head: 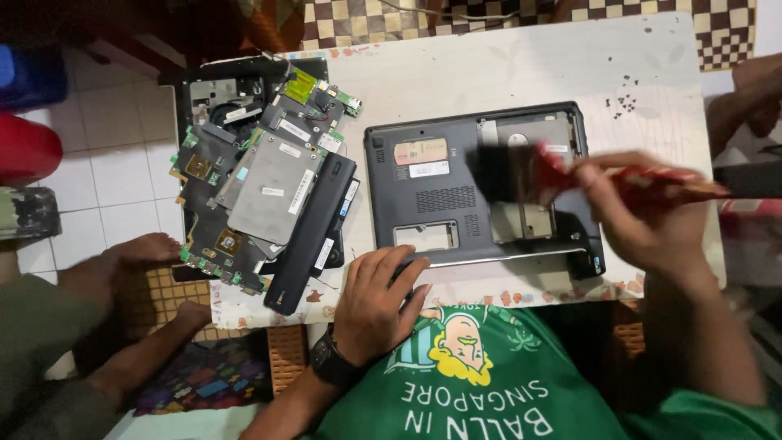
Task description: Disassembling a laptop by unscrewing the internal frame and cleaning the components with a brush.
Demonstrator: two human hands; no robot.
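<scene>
On the pale surface (pixel 521 69) a dark grey laptop base (pixel 481 191) lies bottom-up, covers off, bays open at its right half. Left hand (pixel 376 303) rests flat, fingers spread narrow, pressing the front edge of the base, a black watch on the wrist. Right hand (pixel 643 208) is wrapped round a red-handled brush (pixel 554 173), its dark bristles blurred over the open bay, touching or just above it; cannot tell which. Step in hand looks like dusting out the open compartment while the base is pinned steady. Next move probably calls for short strokes into the bay corners, left hand kept down so the base doesn't slide.

Labels: on the base, upper left, one pinkish-tan rectangular sticker and a white one just below it. Left of the base sits a pile of parts (pixel 261 175): green circuit boards, a grey metal plate with small white stickers, a black battery bar (pixel 314 236) with white labels. Tiny screws (pixel 626 102) lie scattered near the far right edge. Another person's bare feet are on the floor at left.
</scene>
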